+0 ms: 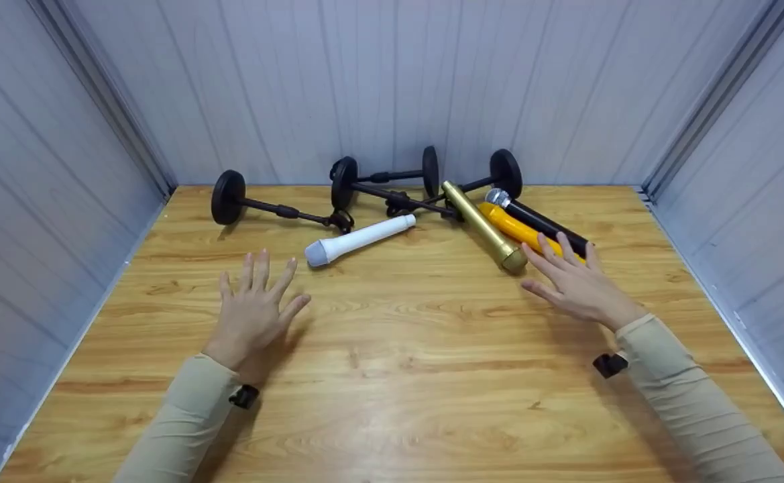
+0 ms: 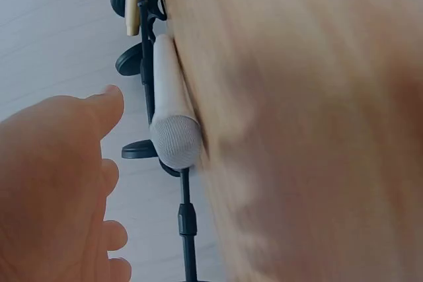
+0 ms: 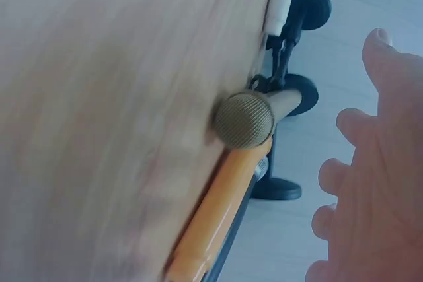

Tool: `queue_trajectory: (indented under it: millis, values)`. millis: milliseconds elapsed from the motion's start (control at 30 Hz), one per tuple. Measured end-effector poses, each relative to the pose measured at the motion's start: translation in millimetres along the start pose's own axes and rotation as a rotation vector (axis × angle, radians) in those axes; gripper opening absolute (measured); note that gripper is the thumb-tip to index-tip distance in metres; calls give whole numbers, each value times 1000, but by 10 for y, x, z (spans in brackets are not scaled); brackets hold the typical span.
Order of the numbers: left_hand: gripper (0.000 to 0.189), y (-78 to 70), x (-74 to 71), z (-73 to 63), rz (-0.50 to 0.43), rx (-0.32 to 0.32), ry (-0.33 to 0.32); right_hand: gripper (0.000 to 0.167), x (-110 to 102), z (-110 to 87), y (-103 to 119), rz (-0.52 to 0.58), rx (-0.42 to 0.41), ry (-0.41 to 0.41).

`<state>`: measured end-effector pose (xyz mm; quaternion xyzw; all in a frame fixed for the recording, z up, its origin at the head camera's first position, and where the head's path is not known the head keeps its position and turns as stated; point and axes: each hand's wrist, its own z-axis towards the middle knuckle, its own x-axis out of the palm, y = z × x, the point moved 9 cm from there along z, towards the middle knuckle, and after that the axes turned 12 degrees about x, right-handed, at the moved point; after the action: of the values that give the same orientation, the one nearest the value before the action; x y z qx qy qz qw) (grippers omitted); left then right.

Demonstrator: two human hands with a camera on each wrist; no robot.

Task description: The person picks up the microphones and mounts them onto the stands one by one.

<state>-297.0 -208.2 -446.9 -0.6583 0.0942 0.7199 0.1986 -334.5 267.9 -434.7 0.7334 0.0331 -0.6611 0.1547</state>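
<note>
My left hand (image 1: 252, 320) is held over the table with its fingers spread, holding nothing; nearest to it lies a white microphone (image 1: 361, 240), its mesh head (image 2: 177, 142) facing the hand in the left wrist view. On the right, my right hand (image 1: 579, 287) is spread too, with nothing in its grasp. Its fingers overlap the lower end of a yellow microphone (image 1: 522, 229) in the head view. Beside that lie a black microphone (image 1: 546, 225) with a silver head and a gold microphone (image 1: 482, 225), whose head (image 3: 244, 121) shows in the right wrist view.
Several black microphone stands with round bases lie on their sides along the back: one stand (image 1: 277, 210) at the left, others (image 1: 392, 194) crossing near the middle. The wooden table (image 1: 378, 376) is enclosed by a back wall (image 1: 392, 87) and two side walls.
</note>
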Motion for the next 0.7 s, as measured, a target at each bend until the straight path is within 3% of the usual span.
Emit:
queue_trajectory:
  millis: [300,500,700]
  values:
    - [71,-93,-53,122,22,11,8,73,-17,235,435,11,-109,-18]
    - [70,-85,-206,183,72,24,-107,69,-75,439,889,20,-288,-131]
    - [74,-89,-254,297,136,126,-190,55,-89,707,1282,72,-356,-206]
